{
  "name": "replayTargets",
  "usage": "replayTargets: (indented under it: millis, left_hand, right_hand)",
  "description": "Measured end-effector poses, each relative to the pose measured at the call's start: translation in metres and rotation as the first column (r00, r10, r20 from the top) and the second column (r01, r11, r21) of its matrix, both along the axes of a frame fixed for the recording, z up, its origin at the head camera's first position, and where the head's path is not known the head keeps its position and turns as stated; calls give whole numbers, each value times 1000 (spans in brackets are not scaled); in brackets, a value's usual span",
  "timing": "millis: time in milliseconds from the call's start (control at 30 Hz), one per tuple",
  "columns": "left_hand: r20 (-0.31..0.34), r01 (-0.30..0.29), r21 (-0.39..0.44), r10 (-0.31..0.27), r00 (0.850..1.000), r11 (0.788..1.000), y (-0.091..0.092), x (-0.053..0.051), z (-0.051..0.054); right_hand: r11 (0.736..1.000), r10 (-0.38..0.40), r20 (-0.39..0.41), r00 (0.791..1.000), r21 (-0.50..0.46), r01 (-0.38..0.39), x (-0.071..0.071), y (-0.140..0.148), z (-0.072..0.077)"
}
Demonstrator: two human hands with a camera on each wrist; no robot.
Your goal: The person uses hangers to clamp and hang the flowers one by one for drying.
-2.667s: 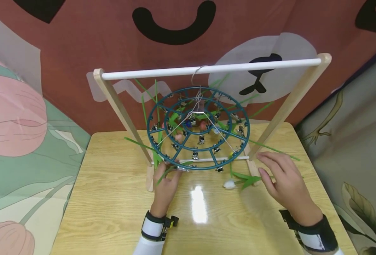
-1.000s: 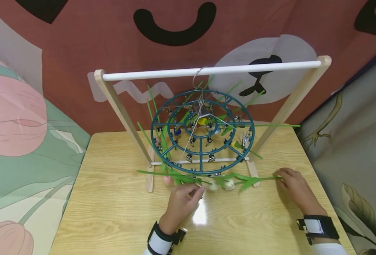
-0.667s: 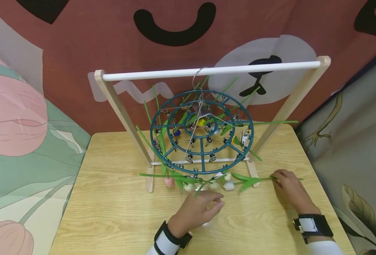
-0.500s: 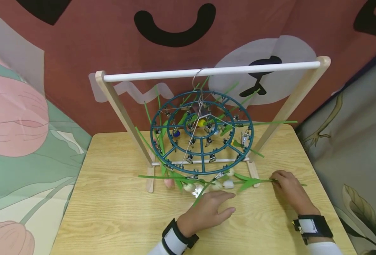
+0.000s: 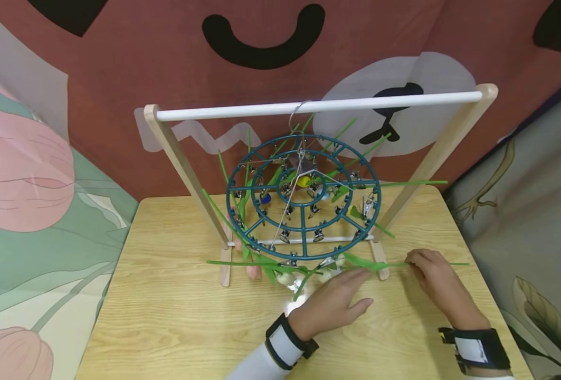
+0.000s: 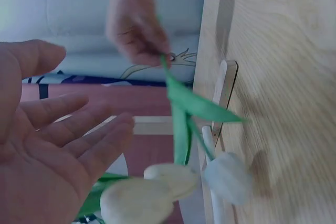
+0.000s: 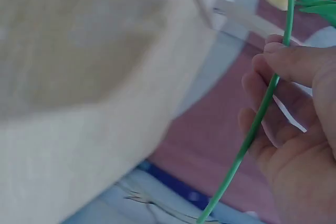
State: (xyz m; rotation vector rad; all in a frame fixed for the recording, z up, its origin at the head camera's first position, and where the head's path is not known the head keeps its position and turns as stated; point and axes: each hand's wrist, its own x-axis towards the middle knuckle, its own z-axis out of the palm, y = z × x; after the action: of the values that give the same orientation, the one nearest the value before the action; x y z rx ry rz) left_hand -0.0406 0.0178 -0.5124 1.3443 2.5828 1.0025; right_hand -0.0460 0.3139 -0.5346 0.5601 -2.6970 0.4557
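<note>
My right hand (image 5: 437, 279) pinches the green stem (image 7: 257, 121) of an artificial tulip between thumb and fingers, at the right of the table. Its pale white bloom (image 6: 228, 179) shows in the left wrist view; in the head view my left hand hides it. The left hand (image 5: 330, 306) reaches across below the clip hanger (image 5: 303, 240) with fingers extended, beside the bloom, holding nothing. Cream tulips (image 6: 137, 201) hang close to that hand. The round teal hanger bears several metal clips, with tulips hanging from some of them.
A wooden stand with a white top bar (image 5: 242, 111) carries the hanger by a hook. Its right foot (image 5: 379, 258) lies near the held tulip. Green stems stick out around the hanger. A patterned cloth (image 5: 261, 84) hangs behind the table (image 5: 166, 316).
My left hand has left the hanger's front left edge and moved right, towards the tulip bloom. My right hand has lowered and taken the tulip's stem. The hanger has turned.
</note>
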Motion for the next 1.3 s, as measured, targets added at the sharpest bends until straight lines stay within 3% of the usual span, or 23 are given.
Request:
replayTargets:
  millis: [133, 367, 600, 800, 867, 933, 1067, 1200, 1300]
  left_hand:
    - [-116, -43, -51, 37, 993, 998, 11, -2, 0]
    - [-195, -180, -107, 157, 968, 978, 26, -8, -9]
    - [-292, -302, -116, 258, 921, 946, 34, -7, -16]
    - [-366, -380, -22, 347, 864, 925, 37, -7, -15]
    - [-370, -388, 9, 363, 855, 922, 37, -8, -15]
    - [-364, -387, 21, 368, 856, 922, 36, -9, -15]
    - [-313, -383, 11, 367, 876, 924, 33, -10, -16]
    - [-203, -382, 38, 382, 902, 923, 27, -11, -15]
    - [-97, -375, 84, 382, 919, 923, 23, -13, -14]
  right_hand:
    - [999, -2, -41, 999, 37, 4, 1, -7, 19]
    - [989, -11, -126, 992, 146, 30, 9, -25, 55]
    - [974, 50, -174, 983, 228, -9, 14, -43, 83]
    - [962, 102, -206, 973, 268, -44, 16, -54, 98]
    - [960, 106, -208, 972, 275, -46, 18, -57, 102]
    - [961, 106, -208, 972, 273, -47, 19, -59, 105]
    - [975, 127, -224, 966, 205, -81, 22, -62, 110]
    - [985, 172, -294, 940, 24, -173, 26, -69, 114]
    - [956, 217, -347, 912, -115, -271, 28, -73, 114]
